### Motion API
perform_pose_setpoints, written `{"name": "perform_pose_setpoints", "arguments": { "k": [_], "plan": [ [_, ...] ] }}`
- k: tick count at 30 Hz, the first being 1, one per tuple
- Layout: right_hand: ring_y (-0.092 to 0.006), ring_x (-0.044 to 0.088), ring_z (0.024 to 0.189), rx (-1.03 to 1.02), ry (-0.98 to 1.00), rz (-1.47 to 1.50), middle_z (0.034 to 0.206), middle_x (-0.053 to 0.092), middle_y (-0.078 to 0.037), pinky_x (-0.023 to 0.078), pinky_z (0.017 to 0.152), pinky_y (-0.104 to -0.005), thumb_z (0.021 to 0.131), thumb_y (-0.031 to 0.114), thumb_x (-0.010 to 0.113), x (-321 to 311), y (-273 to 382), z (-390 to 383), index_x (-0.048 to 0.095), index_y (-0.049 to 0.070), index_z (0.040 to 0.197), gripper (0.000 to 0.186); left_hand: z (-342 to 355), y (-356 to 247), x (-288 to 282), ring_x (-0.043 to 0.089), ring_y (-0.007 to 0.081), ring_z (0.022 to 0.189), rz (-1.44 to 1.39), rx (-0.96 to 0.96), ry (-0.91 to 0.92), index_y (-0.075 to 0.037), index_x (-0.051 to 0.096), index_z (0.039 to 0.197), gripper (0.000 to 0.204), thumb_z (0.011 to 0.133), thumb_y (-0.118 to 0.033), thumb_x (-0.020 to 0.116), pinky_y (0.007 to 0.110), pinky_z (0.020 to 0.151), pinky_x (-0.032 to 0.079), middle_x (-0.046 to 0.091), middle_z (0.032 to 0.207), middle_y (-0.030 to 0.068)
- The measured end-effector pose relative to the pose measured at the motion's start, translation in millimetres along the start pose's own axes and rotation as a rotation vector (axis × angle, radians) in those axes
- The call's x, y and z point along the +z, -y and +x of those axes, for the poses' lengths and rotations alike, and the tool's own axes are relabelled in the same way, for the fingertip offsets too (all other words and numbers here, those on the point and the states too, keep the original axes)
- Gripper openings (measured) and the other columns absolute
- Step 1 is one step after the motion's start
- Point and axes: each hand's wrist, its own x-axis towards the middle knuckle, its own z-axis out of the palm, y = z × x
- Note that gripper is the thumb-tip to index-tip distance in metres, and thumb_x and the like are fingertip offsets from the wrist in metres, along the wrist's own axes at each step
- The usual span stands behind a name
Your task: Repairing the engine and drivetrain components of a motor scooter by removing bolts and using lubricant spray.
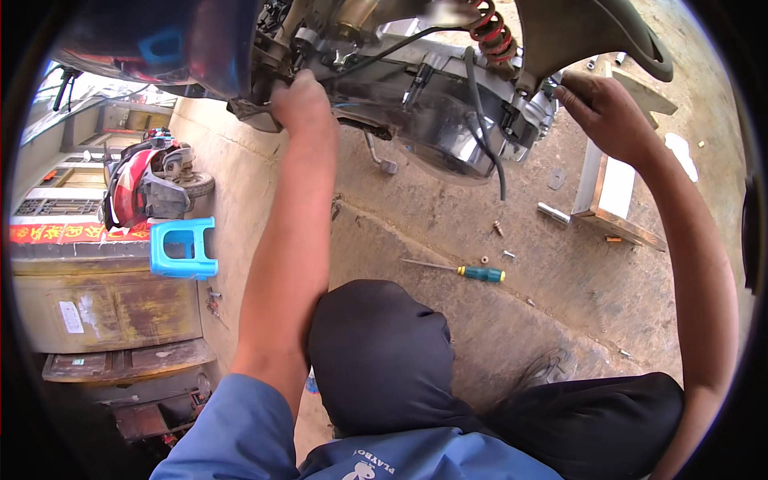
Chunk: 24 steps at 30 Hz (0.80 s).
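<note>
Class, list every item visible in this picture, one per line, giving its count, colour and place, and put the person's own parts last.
scooter engine: one, black and silver, top centre, raised
shock spring: one, red, top
screwdriver: one, teal handle, on concrete floor
loose bolts: several, metallic, near screwdriver
stool: one, blue, left
parked scooter: one, red, left background
wooden stand: one, pale, right, under the scooter
left hand: one, on the engine's front
right hand: one, at the engine's rear
knees: two, black trousers, bottom
</note>
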Motion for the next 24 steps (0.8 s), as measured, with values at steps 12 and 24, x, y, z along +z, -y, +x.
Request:
{"name": "perform_pose_setpoints", "arguments": {
  "k": [12, 24],
  "plan": [
    [-0.0387, 0.065, 0.076, 0.048, 0.028, -0.009, 0.083, 0.065, -0.025, 0.050, 0.074, -0.0482, 0.106, 0.024, 0.060, -0.8, 2.0, -7.7, 0.067, -0.003, 0.105, 0.028, 22.5, 16.5, 12.6, 0.067, 0.0545, 0.103, 0.781, 0.561, 0.188, 0.009, 0.065, 0.106, 0.057, 0.111, -0.045, 0.048, 0.056, 0.094, 0.051, 0.071, 0.105, 0.0354],
    [-0.0426, 0.065, 0.080, 0.075, 0.005, 0.048, 0.086, 0.067, -0.026, 0.051, 0.078, -0.0487, 0.105, 0.027, 0.059, -7.1, 15.7, -9.1, 0.067, -0.002, 0.104, 0.029, 27.4, -2.6, 7.4, 0.066, 0.0546, 0.107, 0.867, 0.708, 0.269, 0.006, 0.065, 0.119, 0.056, 0.110, -0.046, 0.047, 0.059, 0.095, 0.050, 0.071, 0.110, 0.0350]
  ]
}}
